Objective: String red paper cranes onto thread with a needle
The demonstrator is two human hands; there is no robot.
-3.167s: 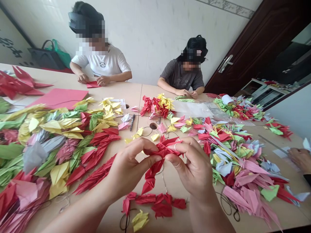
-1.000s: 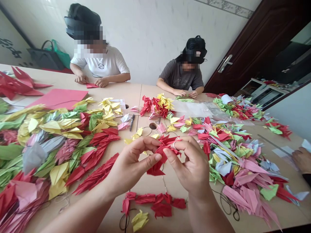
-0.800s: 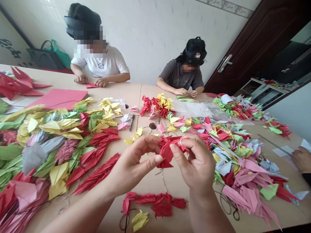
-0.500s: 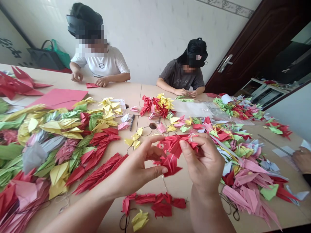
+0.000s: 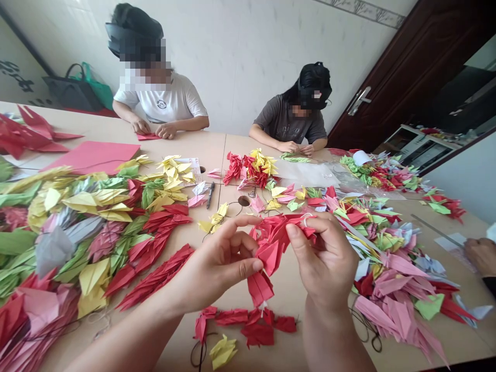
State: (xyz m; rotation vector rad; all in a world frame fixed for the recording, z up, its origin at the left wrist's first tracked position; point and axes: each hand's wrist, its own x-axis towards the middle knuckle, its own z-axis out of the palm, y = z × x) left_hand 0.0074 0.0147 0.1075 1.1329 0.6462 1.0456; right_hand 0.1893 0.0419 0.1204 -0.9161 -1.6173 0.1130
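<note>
A bunch of folded red paper cranes (image 5: 273, 242), threaded on white string, is held above the table between my hands. My right hand (image 5: 327, 263) pinches the bunch's right end between thumb and fingers, with white string (image 5: 307, 219) looped at the index finger. At the bunch's left side, my left hand (image 5: 228, 258) has curled fingers and a thumb touching the paper. One red crane (image 5: 259, 289) hangs lowest, below my left thumb. Under it on the table lie several smaller red folded pieces (image 5: 258, 330) and a yellow folded piece (image 5: 223, 352) beside dark cord.
Piles of coloured folded paper (image 5: 96, 201) cover the left; more folded paper (image 5: 403, 279) lies right. A black pen (image 5: 211, 195) is near a table hole (image 5: 244, 200). Two people (image 5: 163, 103) work opposite. Another person's hand (image 5: 480, 256) shows at the right edge.
The lower red crane has slid down the string, away from my left thumb. Both hands stay nearly in place. The person at the back left has brought a hand down to the red paper.
</note>
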